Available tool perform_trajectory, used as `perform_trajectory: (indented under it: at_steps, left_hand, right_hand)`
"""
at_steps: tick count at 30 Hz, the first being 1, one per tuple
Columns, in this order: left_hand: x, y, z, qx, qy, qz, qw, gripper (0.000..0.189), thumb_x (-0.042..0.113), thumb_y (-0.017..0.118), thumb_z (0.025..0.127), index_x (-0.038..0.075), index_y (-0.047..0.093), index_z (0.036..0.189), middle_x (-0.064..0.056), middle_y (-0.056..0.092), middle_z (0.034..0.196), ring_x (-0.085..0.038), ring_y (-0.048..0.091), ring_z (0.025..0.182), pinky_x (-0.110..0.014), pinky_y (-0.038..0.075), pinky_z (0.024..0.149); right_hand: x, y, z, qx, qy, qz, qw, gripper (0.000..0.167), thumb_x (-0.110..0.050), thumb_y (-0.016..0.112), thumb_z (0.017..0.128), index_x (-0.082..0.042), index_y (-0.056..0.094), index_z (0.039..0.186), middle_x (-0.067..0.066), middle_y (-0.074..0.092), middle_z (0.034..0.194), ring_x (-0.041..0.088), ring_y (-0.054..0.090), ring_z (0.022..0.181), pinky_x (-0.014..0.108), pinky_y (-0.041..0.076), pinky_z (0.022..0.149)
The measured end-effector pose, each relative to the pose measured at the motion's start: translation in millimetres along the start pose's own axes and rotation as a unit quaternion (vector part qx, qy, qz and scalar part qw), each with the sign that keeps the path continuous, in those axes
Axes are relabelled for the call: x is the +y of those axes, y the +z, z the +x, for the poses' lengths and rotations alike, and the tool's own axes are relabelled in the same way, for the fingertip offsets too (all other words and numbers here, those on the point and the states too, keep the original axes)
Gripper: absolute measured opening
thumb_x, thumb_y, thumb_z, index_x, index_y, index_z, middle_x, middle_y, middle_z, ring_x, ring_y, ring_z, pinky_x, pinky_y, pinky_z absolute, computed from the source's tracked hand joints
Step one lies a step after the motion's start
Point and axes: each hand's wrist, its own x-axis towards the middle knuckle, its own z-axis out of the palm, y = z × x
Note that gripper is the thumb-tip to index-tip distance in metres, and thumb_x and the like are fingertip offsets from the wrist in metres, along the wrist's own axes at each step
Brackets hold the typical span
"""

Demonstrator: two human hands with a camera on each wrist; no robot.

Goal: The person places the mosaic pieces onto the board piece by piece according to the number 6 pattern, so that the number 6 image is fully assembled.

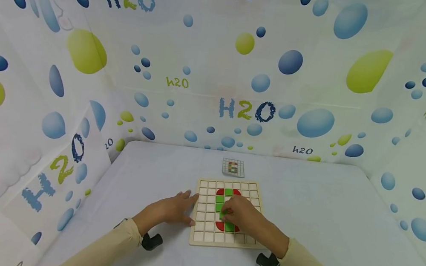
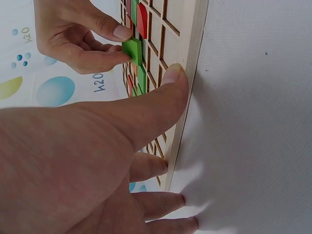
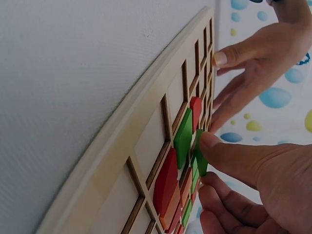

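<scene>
A square wooden grid board [image 1: 203,238] lies on the table in front of me. Between thumb and fingers, my right hand [image 1: 243,215] pinches a green square tile [image 2: 132,51], slightly tilted above the middle of the grid. My left hand [image 1: 176,208] has its fingers spread at the board's left edge, the thumb touching the frame. Red tiles with rounded corners [image 3: 166,183] and green tiles [image 3: 183,139] sit in the cells, and orange tiles [image 3: 170,207] show among them in the right wrist view. In the head view, my right hand hides part of the pattern.
Behind the board lies a small card [image 1: 233,167] printed with a coloured grid pattern. A white cloth [image 1: 305,210] covers the table. Curtains with blue and green spots [image 1: 204,63] stand behind and at both sides.
</scene>
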Motion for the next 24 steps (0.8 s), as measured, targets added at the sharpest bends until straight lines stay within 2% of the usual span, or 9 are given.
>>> perform_trajectory:
  at_steps: [12,24]
  left_hand:
    - [-1.4,0.9,1.6,-0.002,-0.002,0.003,1.0,0.091,0.041,0.082,0.092,0.01,0.036,0.165,-0.023,0.029,0.171,-0.046,0.026,0.158,-0.064,0.033,0.122]
    - [-1.5,0.1,1.1,-0.003,0.004,0.005,1.0,0.09,0.041,0.081,0.093,0.01,0.036,0.165,-0.023,0.029,0.171,-0.046,0.027,0.158,-0.063,0.033,0.122]
  right_hand:
    - [1.9,4.7,4.2,-0.008,0.003,0.022,0.9997,0.013,-0.012,0.083,0.092,-0.011,0.083,0.105,-0.007,0.071,0.095,0.008,0.058,0.09,0.024,0.055,0.08]
    - [3.4,7.6,5.2,-0.01,-0.005,0.013,0.9999,0.016,-0.012,0.082,0.093,-0.012,0.081,0.109,-0.005,0.072,0.101,0.008,0.061,0.095,0.029,0.057,0.089]
